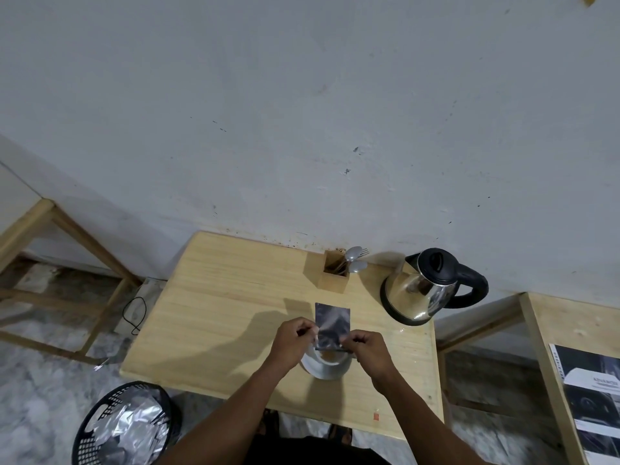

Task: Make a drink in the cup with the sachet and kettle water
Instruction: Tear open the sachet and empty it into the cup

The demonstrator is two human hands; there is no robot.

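A silver foil sachet (332,322) is held over the white cup (327,365), which stands near the front of the small wooden table (228,303). My left hand (293,340) pinches the sachet's lower left corner. My right hand (365,347) pinches its lower right corner. The sachet's bottom edge sits just above the cup's mouth, and both hands hide part of the cup. A steel kettle (426,290) with a black lid and handle stands at the table's back right, lid closed.
A wooden holder (332,275) with spoons and a fork stands at the table's back edge, left of the kettle. On the floor at the lower left is a black basket (124,427) holding foil wrappers. Wooden frames flank the table, and a printed sheet (590,397) lies at the right.
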